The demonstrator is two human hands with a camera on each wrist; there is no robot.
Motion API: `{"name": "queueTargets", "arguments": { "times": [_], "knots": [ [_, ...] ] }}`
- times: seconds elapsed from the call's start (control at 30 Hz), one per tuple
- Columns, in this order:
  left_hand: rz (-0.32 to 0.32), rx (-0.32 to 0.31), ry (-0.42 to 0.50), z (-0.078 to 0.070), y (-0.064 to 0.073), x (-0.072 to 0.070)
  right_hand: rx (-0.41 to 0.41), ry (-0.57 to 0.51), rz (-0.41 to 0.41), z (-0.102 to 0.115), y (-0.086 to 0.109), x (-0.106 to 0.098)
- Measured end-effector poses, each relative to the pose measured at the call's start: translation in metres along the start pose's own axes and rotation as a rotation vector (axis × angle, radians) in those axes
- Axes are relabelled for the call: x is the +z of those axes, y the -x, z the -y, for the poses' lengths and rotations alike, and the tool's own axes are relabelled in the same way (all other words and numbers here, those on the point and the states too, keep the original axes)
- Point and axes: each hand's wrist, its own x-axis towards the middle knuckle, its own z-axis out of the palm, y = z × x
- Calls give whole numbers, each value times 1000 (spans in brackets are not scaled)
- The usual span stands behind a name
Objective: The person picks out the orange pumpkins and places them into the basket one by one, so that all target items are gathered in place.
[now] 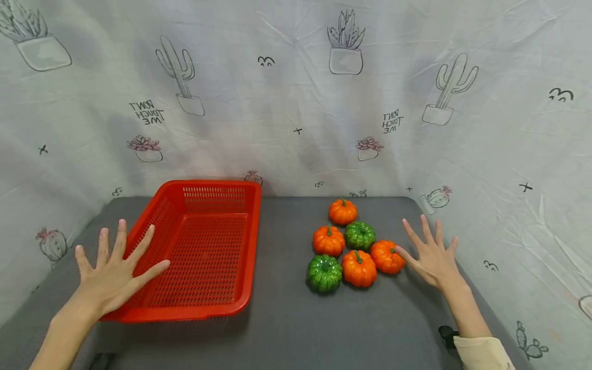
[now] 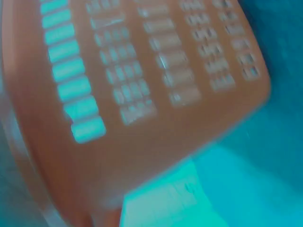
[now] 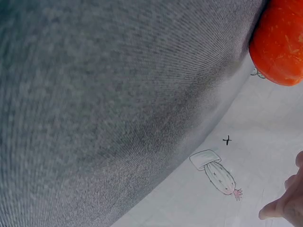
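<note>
My left hand (image 1: 108,280), fingers spread wide, hovers over the left rim of a red plastic basket (image 1: 253,246); whether it touches cannot be told. The basket's slotted side fills much of the left wrist view. To the right, my right hand (image 1: 435,259) is spread beside a group of small pumpkins and holds nothing. Nearest its thumb lies an orange pumpkin (image 1: 387,257). Other orange pumpkins (image 1: 359,269) sit among two green pumpkins (image 1: 325,274), (image 1: 359,236). In the right wrist view, part of an orange pumpkin (image 3: 279,45) and some fingertips (image 3: 289,203) show.
The grey tabletop (image 1: 287,329) runs between basket and pumpkins. A pale curtain (image 1: 296,103) printed with cacti hangs behind and along both sides. Dark objects lie near the front, one by the right wrist (image 1: 447,335), another at lower left (image 1: 102,361).
</note>
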Motion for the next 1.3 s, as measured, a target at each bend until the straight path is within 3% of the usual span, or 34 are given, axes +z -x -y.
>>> {"name": "queueTargets", "arguments": {
  "times": [0.2,0.37,0.67,0.77,1.0,1.3],
  "knots": [
    [-56,120,57,35,-2,-7,2,-58,37,1,1,-1],
    [-102,220,140,60,-2,-4,20,-160,95,2,1,-2],
    [-214,399,274,84,-8,10,28,-299,162,2,2,1],
    [-198,407,318,87,-9,13,34,-313,176,3,2,1],
    [-182,355,431,84,-5,19,32,-399,193,3,1,2],
    [-170,318,519,85,-4,24,-37,-807,261,-12,-4,13]
  ]
}}
